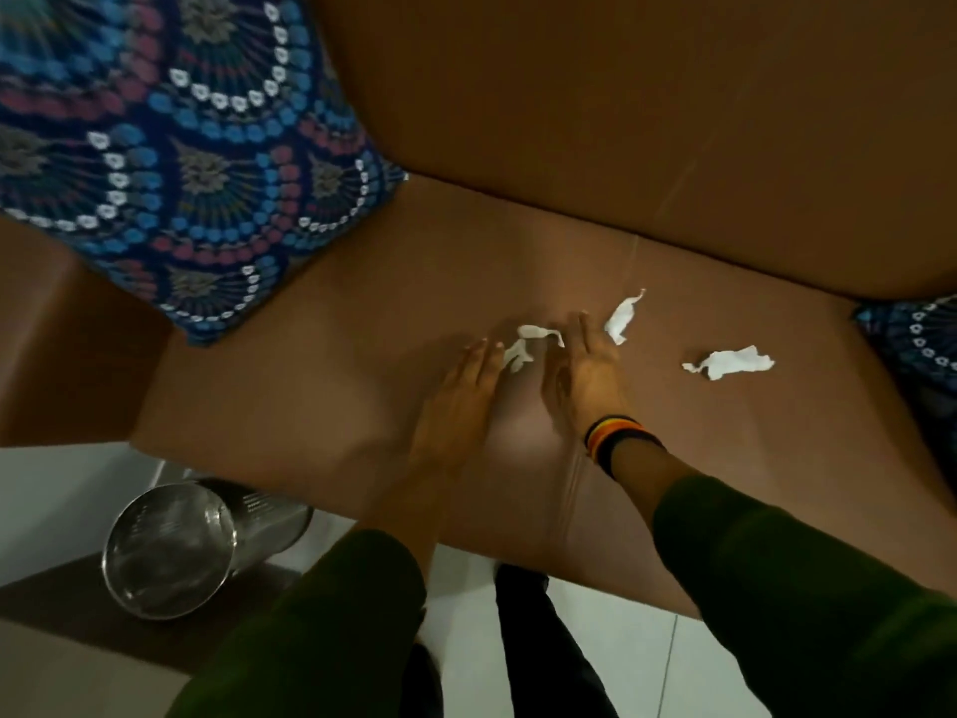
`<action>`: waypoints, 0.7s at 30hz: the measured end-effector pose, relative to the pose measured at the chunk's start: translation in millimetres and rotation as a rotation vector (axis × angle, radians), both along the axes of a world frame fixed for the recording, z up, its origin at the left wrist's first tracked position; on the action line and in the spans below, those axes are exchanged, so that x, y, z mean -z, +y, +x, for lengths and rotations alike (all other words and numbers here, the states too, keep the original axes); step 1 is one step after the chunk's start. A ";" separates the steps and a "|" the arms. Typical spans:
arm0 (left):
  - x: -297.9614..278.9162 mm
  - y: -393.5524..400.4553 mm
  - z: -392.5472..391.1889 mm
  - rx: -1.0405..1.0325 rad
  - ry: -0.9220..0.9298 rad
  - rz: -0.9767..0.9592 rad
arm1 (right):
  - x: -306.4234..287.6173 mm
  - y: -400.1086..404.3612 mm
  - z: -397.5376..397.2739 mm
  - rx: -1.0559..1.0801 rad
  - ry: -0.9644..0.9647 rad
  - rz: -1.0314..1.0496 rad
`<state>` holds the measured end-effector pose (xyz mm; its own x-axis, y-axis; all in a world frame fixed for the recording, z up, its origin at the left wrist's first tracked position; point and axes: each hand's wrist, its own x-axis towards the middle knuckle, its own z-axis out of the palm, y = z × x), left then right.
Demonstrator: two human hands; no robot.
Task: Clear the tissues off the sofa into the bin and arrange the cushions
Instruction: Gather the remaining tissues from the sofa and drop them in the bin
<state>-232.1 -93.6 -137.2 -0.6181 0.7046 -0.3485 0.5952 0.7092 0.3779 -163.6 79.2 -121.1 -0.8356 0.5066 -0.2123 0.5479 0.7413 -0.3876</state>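
Note:
Three crumpled white tissues lie on the brown sofa seat [310, 386]. One tissue [525, 344] sits between my two hands, a second tissue [624, 316] lies just right of my right hand, and a third tissue [730, 364] is farther right. My left hand [455, 401] is flat and open, its fingertips touching the first tissue. My right hand [582, 373], wrist banded, is open over the seat beside that tissue. A blue patterned cushion [181, 147] leans at the back left. Another cushion [916, 344] shows at the right edge. The steel bin [171, 549] stands on the floor at the left.
The sofa's brown backrest [647, 95] rises behind the seat, and its armrest [62, 344] is at the left. White tiled floor [595, 665] lies below the seat's front edge. The bin stands on a dark brown mat [57, 608].

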 end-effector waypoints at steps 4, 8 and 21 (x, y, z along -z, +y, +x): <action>8.4 53.2 -13.1 -0.091 -0.027 -0.052 | 20.7 49.6 -15.7 -0.006 -0.139 0.055; 10.9 64.7 -18.1 -0.171 -0.064 -0.061 | 30.7 81.6 -16.0 0.051 -0.243 0.115; -20.3 96.1 -14.9 0.163 0.104 0.087 | -17.8 122.2 52.9 0.276 -0.081 -0.122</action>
<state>-247.0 2.4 -116.9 -0.5233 0.8226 -0.2227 0.7382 0.5681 0.3638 -110.7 201.4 -103.3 -0.6476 0.6787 -0.3462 0.7550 0.5106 -0.4113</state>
